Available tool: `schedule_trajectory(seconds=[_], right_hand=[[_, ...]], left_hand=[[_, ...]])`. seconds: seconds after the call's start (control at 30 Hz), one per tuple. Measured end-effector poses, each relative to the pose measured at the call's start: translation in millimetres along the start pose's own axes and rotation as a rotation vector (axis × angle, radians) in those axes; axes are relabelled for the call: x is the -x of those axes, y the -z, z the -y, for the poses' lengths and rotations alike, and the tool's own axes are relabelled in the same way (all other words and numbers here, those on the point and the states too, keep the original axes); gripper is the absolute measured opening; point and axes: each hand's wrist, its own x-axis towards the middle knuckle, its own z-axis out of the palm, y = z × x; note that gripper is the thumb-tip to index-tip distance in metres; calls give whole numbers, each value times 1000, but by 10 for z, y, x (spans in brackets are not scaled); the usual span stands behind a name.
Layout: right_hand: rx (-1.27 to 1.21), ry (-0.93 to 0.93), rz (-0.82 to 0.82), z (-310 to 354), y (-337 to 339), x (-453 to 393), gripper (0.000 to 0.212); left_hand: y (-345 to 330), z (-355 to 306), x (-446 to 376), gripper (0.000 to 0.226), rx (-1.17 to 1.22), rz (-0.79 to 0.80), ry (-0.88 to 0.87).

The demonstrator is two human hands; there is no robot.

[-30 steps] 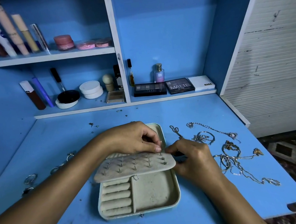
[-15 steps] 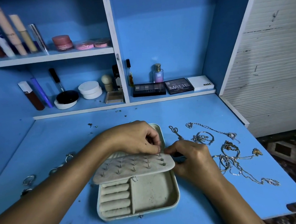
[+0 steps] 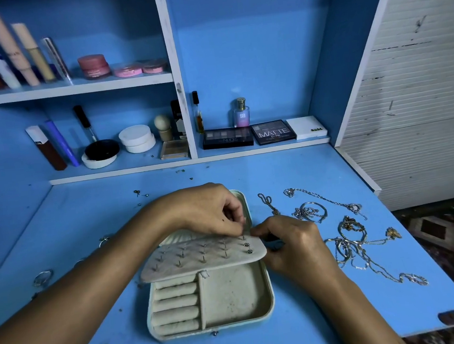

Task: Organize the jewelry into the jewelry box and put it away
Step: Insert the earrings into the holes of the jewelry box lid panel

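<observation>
Your left hand (image 3: pixel 207 210) pinches a small earring at the far right corner of the earring panel (image 3: pixel 201 255); your right hand (image 3: pixel 292 244) steadies its edge, fingers curled. Jewelry box (image 3: pixel 234 297) below holds nothing visible; necklaces (image 3: pixel 351 243) right of the grip and rings (image 3: pixel 43 278) left remain unsorted.

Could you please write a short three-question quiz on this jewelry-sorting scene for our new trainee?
1. True or false: the jewelry box lies open on the blue table.
2. Where does the tangle of chains and bracelets lie relative to the box? A) to its right B) to its left C) inside it
3. Fill in: the left hand and right hand meet at the far right corner of the ____ panel, which rests tilted over the box.

Key
1. True.
2. A.
3. Earring: it is studded with small posts, and both hands pinch at something tiny there; what exactly is too small to tell.
</observation>
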Motion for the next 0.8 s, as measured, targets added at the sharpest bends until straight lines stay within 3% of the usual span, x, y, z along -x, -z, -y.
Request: schedule_trajectory(seconds=[0.8], right_hand=[[26, 3, -5, -11, -12, 7, 13]], left_hand=[[56, -42, -50, 3, -43, 82, 9]])
